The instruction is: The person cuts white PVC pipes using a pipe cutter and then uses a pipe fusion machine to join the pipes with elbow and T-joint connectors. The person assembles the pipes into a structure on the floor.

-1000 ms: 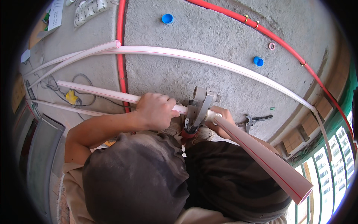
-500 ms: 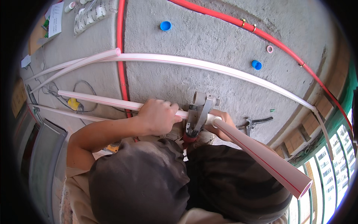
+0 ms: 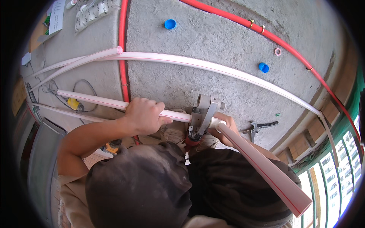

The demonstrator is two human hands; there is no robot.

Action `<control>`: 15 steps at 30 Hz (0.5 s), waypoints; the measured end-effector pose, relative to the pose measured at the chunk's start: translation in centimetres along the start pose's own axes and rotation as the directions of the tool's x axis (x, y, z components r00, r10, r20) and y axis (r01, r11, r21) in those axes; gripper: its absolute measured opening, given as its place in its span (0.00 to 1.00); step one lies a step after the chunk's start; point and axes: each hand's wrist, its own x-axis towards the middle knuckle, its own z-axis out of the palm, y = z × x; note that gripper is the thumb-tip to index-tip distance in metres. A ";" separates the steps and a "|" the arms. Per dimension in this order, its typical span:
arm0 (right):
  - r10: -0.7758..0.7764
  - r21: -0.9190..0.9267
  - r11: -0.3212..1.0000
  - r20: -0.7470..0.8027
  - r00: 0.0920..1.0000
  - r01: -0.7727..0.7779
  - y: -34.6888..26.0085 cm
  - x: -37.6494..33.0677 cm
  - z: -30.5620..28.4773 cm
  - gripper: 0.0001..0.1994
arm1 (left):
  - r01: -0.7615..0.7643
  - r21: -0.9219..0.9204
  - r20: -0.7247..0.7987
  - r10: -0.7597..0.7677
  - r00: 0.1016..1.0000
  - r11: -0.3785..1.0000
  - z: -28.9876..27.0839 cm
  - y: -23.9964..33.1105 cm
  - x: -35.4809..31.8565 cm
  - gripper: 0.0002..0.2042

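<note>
My left hand (image 3: 144, 116) is wrapped around a white plastic pipe (image 3: 95, 101) with a red stripe, lying across in front of me. This pipe's right end meets the grey die of a pipe fusion welder (image 3: 205, 116), which stands upright between my legs. On the welder's other side, my right hand (image 3: 225, 129) grips a white pipe fitting (image 3: 217, 123) against the opposite die. A second striped pipe (image 3: 266, 171) runs from that fitting toward me at the lower right. Some of my right fingers are hidden behind the fitting and pipe.
Long white pipes (image 3: 182, 60) cross the concrete floor beyond. Red conduit (image 3: 123, 68) runs along it. Two blue caps (image 3: 170, 24), a pipe cutter (image 3: 254, 128), a yellow plug (image 3: 74, 103) with cable and a yellow-black tool (image 3: 113, 146) lie around. A railing stands at right.
My left hand has shifted left along the pipe, farther from the welder. The free end of the near pipe has swung slightly down. My right hand stays on the fitting.
</note>
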 end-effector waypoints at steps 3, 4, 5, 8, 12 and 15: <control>-0.058 -0.004 0.998 -0.014 0.998 0.057 1.7 0.2 0.4 0.16 | 0.008 0.007 -0.044 -0.007 0.999 1.000 0.4 0.5 0.0 0.25; -0.070 0.010 0.997 -0.024 0.997 0.070 1.8 0.2 0.5 0.14 | -0.001 0.008 -0.083 0.001 0.997 1.000 0.7 0.5 0.0 0.25; -0.082 0.023 0.996 -0.034 0.996 0.083 1.8 0.3 0.6 0.13 | 0.001 0.005 -0.098 -0.001 0.995 1.000 0.9 0.5 -0.1 0.25; -0.064 0.027 0.998 -0.041 0.997 0.065 0.5 0.4 0.5 0.11 | -0.007 -0.003 -0.143 0.007 0.990 1.000 1.2 0.5 -0.3 0.25; -0.014 0.021 1.000 -0.022 1.000 0.015 -0.3 0.1 0.3 0.12 | -0.010 0.008 -0.110 0.011 0.994 1.000 1.0 0.8 -0.6 0.24; -0.074 0.066 0.995 -0.025 0.997 0.075 0.8 0.4 0.6 0.12 | 0.027 0.014 -0.020 -0.027 0.999 1.000 0.3 1.0 -0.3 0.24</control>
